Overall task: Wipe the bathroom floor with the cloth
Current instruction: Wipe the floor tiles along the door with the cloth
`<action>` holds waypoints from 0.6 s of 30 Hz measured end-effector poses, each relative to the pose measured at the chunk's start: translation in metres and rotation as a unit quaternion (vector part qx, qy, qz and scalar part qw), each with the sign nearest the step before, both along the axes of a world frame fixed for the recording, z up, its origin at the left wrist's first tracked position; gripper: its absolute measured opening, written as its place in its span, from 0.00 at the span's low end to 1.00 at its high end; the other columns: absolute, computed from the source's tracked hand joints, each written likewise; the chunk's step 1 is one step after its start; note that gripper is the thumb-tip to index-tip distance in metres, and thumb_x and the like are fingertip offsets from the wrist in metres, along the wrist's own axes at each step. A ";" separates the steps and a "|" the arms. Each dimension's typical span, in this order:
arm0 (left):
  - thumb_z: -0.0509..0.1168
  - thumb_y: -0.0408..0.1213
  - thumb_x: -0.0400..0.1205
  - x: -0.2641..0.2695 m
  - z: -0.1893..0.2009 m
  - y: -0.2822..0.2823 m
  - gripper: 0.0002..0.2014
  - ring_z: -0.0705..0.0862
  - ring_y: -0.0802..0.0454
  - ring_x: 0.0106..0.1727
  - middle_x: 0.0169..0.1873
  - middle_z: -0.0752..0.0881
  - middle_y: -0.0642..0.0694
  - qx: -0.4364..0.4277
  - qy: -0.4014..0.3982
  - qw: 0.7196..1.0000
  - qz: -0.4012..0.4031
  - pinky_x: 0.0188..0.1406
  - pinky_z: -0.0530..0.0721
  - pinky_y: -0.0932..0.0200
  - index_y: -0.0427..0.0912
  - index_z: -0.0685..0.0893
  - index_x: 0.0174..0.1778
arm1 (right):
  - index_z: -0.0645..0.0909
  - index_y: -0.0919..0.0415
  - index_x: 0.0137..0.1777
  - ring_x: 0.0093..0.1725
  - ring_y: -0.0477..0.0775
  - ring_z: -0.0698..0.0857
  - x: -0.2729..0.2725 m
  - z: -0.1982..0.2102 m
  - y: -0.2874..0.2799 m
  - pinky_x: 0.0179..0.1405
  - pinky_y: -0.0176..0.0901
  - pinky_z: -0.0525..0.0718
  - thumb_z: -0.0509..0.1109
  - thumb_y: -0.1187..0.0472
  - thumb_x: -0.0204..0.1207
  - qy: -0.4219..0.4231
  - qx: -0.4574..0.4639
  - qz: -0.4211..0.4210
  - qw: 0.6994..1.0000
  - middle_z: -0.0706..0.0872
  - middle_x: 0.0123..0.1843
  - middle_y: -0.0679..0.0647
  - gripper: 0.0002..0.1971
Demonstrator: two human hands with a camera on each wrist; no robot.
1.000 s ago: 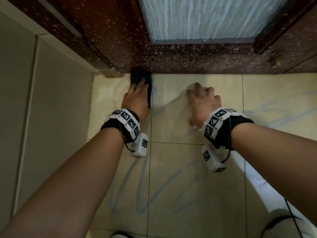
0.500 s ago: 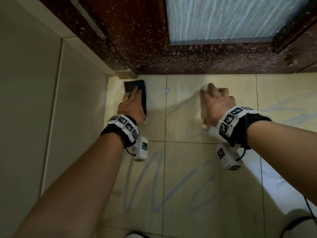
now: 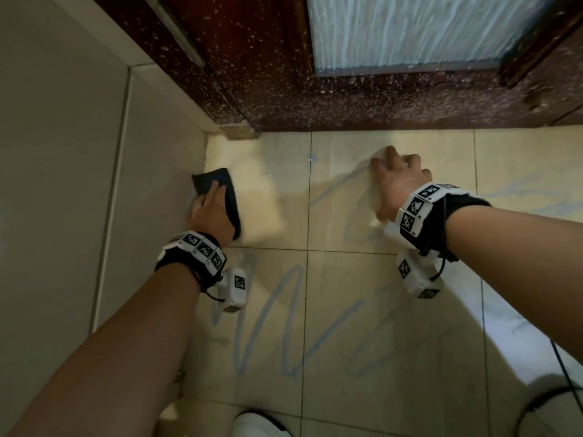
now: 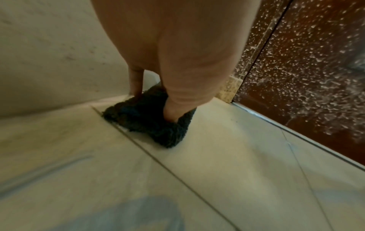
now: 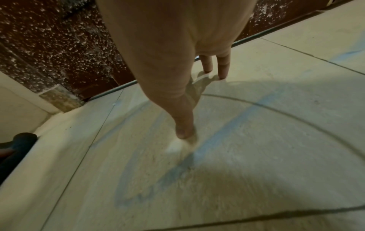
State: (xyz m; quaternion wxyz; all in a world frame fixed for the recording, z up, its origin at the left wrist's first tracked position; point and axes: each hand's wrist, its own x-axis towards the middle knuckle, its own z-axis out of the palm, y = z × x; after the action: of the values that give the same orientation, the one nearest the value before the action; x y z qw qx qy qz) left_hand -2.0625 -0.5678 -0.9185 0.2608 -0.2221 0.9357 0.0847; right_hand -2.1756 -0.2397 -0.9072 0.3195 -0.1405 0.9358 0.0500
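The left hand (image 3: 214,216) pressed flat on a dark, nubby folded cloth (image 3: 225,187), its fingers extended on top and its thumb (image 4: 177,107) bearing down on the near part, pinning the cloth against the pale beige tiled floor (image 3: 347,310). The cloth lay at the floor's far left edge, touching the foot of the light tiled wall (image 3: 63,184) and near the corner where that wall met the dark reddish-brown, white-speckled door (image 3: 284,74). The right hand (image 3: 397,181) held nothing; it was propped on the floor near the door's bottom edge, well apart from the cloth, with thumb (image 5: 183,129) and fingertips (image 5: 223,73) touching the tile. Blue scribbled lines (image 3: 293,326) ran across the floor tiles nearer the person.
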 end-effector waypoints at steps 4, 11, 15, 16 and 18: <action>0.65 0.28 0.81 0.024 -0.005 0.003 0.38 0.57 0.34 0.82 0.86 0.52 0.44 0.013 0.039 0.999 -0.005 0.79 0.62 0.46 0.42 0.56 0.86 | 0.57 0.50 0.81 0.76 0.71 0.60 0.002 -0.003 0.000 0.69 0.64 0.74 0.83 0.59 0.61 0.014 0.000 0.001 1.000 0.50 0.84 0.57 0.51; 0.68 0.31 0.82 0.038 -0.004 0.037 0.38 0.57 0.38 0.81 0.87 0.51 0.47 0.023 0.062 0.997 -0.047 0.79 0.66 0.52 0.44 0.58 0.86 | 0.60 0.52 0.79 0.72 0.71 0.64 0.000 0.000 -0.002 0.66 0.64 0.76 0.85 0.57 0.59 0.012 0.003 0.002 1.000 0.53 0.82 0.58 0.51; 0.68 0.33 0.82 0.025 -0.005 0.066 0.39 0.55 0.44 0.82 0.87 0.48 0.53 0.039 0.050 0.995 -0.073 0.81 0.62 0.55 0.49 0.55 0.87 | 0.60 0.52 0.79 0.72 0.71 0.64 0.000 -0.001 0.000 0.66 0.64 0.76 0.86 0.54 0.58 0.013 0.001 0.009 1.000 0.53 0.82 0.58 0.52; 0.68 0.34 0.82 0.021 -0.005 0.075 0.40 0.54 0.44 0.82 0.87 0.47 0.54 0.041 0.046 0.994 -0.089 0.81 0.64 0.52 0.49 0.54 0.87 | 0.60 0.52 0.79 0.72 0.71 0.64 0.000 -0.002 0.000 0.66 0.64 0.76 0.87 0.54 0.57 0.012 -0.001 0.008 1.000 0.53 0.82 0.58 0.52; 0.68 0.35 0.82 0.014 -0.004 0.095 0.40 0.54 0.43 0.82 0.87 0.47 0.54 0.048 0.043 0.990 -0.126 0.79 0.67 0.47 0.49 0.54 0.87 | 0.60 0.51 0.79 0.73 0.71 0.63 -0.001 -0.002 0.001 0.67 0.64 0.76 0.87 0.54 0.57 0.010 -0.002 0.005 1.000 0.52 0.83 0.57 0.52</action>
State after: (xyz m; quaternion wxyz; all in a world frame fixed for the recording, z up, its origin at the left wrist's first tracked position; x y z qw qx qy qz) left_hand -2.0485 -0.4726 -0.9222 0.2389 -0.0862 0.9615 0.1052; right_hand -2.1766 -0.2386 -0.9091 0.3099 -0.1453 0.9382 0.0508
